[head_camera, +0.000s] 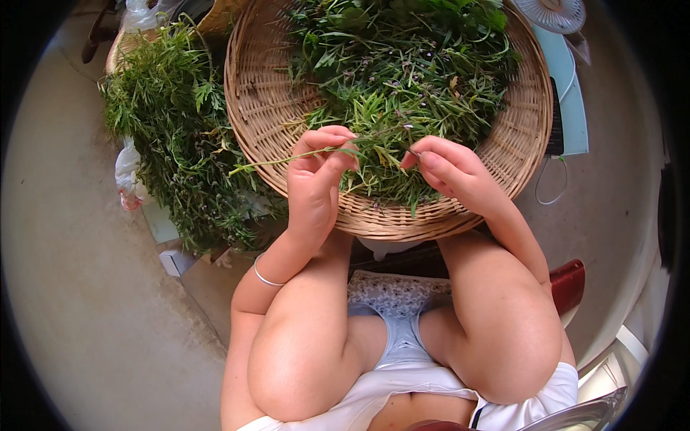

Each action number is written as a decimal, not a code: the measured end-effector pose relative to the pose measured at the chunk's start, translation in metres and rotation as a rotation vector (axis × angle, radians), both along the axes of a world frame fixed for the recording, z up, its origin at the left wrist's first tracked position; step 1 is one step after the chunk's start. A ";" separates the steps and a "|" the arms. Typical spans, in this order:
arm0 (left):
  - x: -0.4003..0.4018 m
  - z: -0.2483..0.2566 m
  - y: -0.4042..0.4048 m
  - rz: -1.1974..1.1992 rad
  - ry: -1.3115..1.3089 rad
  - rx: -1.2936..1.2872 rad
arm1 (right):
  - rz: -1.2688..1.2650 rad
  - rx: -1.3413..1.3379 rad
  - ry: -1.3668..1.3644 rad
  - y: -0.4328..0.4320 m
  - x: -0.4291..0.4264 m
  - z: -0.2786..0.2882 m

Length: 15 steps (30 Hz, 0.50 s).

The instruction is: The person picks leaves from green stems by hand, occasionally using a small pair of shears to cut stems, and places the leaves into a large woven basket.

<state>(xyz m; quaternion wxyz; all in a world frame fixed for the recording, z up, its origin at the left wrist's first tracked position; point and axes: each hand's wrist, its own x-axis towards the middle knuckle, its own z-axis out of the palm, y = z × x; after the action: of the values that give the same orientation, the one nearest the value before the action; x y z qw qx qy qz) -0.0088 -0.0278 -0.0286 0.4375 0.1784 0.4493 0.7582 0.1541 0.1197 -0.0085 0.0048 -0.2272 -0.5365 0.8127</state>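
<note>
My left hand [318,180] pinches a thin green plant stem [264,162] between thumb and fingers, its pale end pointing left and its leafy part reaching right. Across from it, my right hand [455,167] has thumb and forefinger closed on a thin dark piece [412,152], too small to identify. Both hands are over the near side of a round wicker basket [259,102]. Inside the basket lies a pile of cut leafy herbs [388,81] with small purple flowers. My knees are beneath the basket's near rim.
A larger heap of leafy stalks [178,129] stands left of the basket, beside a white plastic bag [127,167] and a small white box [176,262]. At right are a small fan [555,9], a black flat device [555,121] and a loose white cable [550,202].
</note>
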 end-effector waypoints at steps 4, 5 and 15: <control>0.006 0.004 0.004 -0.059 0.033 -0.016 | -0.014 0.019 -0.005 -0.001 -0.001 0.000; 0.007 0.003 0.004 -0.061 0.032 -0.017 | -0.021 0.012 -0.008 -0.002 -0.001 -0.001; 0.003 0.008 -0.001 -0.157 0.086 -0.203 | -0.093 0.115 -0.022 0.006 0.006 -0.004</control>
<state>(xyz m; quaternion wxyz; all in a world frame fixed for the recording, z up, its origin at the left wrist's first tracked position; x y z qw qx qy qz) -0.0058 -0.0290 -0.0206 0.4917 0.2003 0.5265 0.6640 0.1605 0.1253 -0.0129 0.0495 -0.2601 -0.5713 0.7768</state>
